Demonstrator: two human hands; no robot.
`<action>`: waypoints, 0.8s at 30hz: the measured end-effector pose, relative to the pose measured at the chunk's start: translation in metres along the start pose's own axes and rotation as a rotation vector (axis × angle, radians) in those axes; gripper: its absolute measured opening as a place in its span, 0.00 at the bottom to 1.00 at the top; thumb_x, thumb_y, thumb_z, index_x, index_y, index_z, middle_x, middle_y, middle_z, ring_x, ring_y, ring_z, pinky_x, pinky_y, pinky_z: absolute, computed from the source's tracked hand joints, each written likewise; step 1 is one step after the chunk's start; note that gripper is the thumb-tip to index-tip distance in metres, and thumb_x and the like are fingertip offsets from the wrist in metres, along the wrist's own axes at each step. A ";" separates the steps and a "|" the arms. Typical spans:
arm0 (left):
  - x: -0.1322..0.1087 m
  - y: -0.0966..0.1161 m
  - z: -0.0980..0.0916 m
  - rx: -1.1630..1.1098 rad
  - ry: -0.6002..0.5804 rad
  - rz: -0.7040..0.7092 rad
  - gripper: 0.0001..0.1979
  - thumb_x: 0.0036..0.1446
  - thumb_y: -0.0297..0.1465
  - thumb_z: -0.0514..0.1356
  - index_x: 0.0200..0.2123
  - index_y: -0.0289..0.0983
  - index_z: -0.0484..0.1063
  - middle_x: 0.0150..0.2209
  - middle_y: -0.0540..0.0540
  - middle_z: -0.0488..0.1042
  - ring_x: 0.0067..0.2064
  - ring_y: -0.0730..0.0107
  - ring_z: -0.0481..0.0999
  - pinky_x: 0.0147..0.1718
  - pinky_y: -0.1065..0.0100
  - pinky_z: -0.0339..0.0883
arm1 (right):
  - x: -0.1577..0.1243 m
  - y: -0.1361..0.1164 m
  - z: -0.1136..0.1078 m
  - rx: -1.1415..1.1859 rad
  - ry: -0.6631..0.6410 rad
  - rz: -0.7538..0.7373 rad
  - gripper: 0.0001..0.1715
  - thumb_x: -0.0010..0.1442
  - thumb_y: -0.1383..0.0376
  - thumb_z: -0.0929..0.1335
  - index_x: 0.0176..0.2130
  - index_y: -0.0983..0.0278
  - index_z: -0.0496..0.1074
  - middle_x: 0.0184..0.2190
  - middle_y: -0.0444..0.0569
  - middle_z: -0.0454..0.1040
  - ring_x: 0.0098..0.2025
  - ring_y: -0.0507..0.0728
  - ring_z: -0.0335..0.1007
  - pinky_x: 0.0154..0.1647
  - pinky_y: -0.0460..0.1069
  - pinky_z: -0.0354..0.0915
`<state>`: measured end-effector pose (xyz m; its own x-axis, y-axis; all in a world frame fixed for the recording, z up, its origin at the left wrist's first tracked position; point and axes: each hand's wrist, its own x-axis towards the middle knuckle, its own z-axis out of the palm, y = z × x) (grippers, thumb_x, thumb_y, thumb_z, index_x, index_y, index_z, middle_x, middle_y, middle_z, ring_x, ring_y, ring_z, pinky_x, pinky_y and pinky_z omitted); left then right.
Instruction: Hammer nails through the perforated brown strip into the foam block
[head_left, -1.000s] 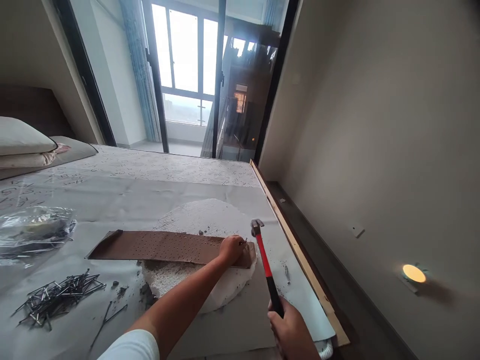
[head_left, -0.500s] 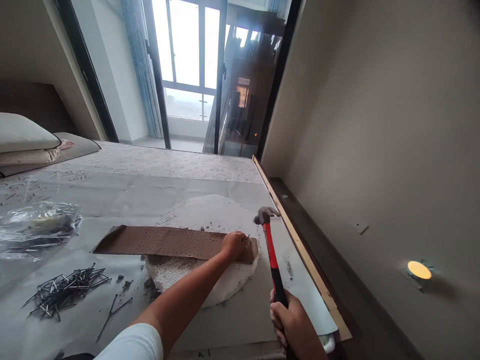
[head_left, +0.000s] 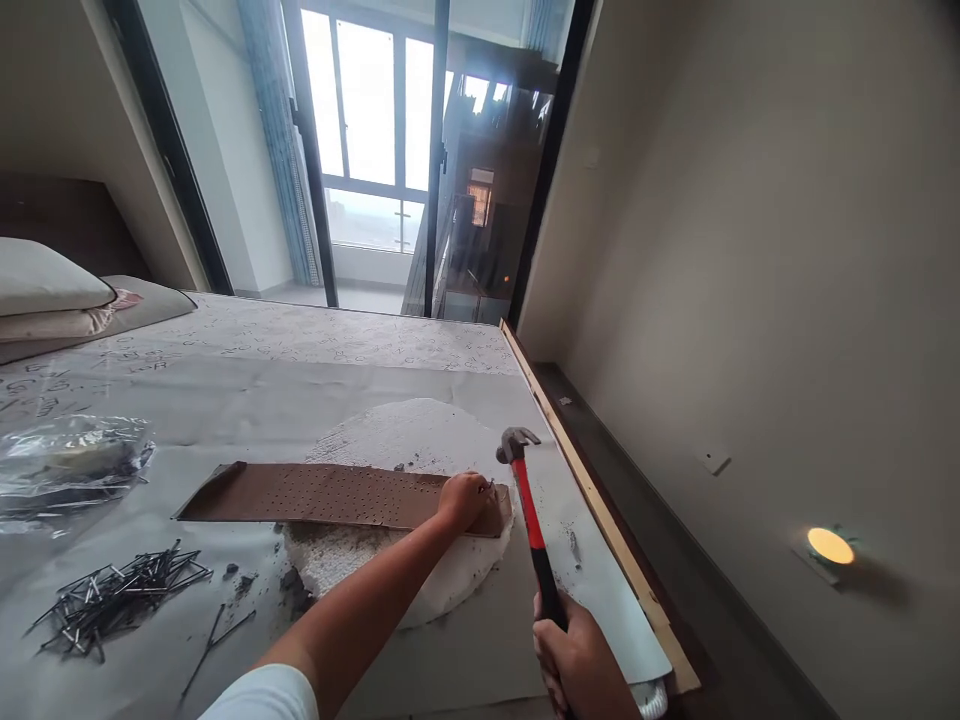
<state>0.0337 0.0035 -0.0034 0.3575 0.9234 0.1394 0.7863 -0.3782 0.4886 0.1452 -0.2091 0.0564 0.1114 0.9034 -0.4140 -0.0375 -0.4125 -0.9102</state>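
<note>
Rn L hand [head_left: 463,500] pinches, apparently, a thin metal nail [head_left: 492,487] at R end of the long brown hole-dotted strip [head_left: 322,492] across a rough white slab [head_left: 341,562]; R hand [head_left: 579,652]'s closed round the red-and-black claw hammer [head_left: 532,508]. Prob. nail-setting; next move needs a straight tap, missing L hand.

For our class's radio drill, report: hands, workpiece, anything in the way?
Right hand gripping hammer. Left hand on brown strip, right end. Strip lies across white slab. Possible obstruction: left hand.
</note>
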 end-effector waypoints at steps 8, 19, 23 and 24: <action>0.001 -0.001 0.000 0.012 -0.010 0.003 0.13 0.54 0.34 0.53 0.30 0.36 0.78 0.34 0.43 0.77 0.36 0.64 0.73 0.34 0.68 0.59 | 0.004 0.005 0.001 -0.055 -0.037 0.022 0.07 0.45 0.61 0.60 0.28 0.60 0.56 0.10 0.30 0.51 0.09 0.46 0.42 0.07 0.43 0.44; -0.001 0.001 -0.002 0.047 -0.032 -0.011 0.14 0.55 0.33 0.52 0.29 0.36 0.77 0.33 0.43 0.76 0.35 0.66 0.73 0.32 0.69 0.59 | 0.006 0.006 0.003 -0.035 -0.034 -0.001 0.07 0.45 0.61 0.60 0.27 0.59 0.54 0.10 0.30 0.50 0.09 0.46 0.42 0.08 0.43 0.45; -0.001 0.001 -0.002 0.078 -0.028 0.003 0.13 0.54 0.34 0.53 0.30 0.36 0.77 0.34 0.43 0.76 0.35 0.65 0.73 0.32 0.68 0.59 | 0.007 0.008 0.003 -0.042 -0.024 -0.027 0.06 0.46 0.62 0.59 0.28 0.59 0.54 0.10 0.30 0.51 0.09 0.46 0.43 0.08 0.43 0.45; -0.001 0.001 -0.002 0.080 -0.024 -0.001 0.13 0.54 0.34 0.53 0.30 0.37 0.77 0.35 0.43 0.76 0.36 0.64 0.73 0.33 0.68 0.60 | 0.008 0.009 0.003 -0.065 -0.033 -0.010 0.06 0.46 0.62 0.59 0.28 0.59 0.54 0.10 0.30 0.51 0.09 0.46 0.43 0.07 0.43 0.45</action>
<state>0.0332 0.0024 -0.0008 0.3674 0.9226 0.1179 0.8243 -0.3817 0.4181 0.1430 -0.2053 0.0453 0.0783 0.9105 -0.4061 0.0281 -0.4092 -0.9120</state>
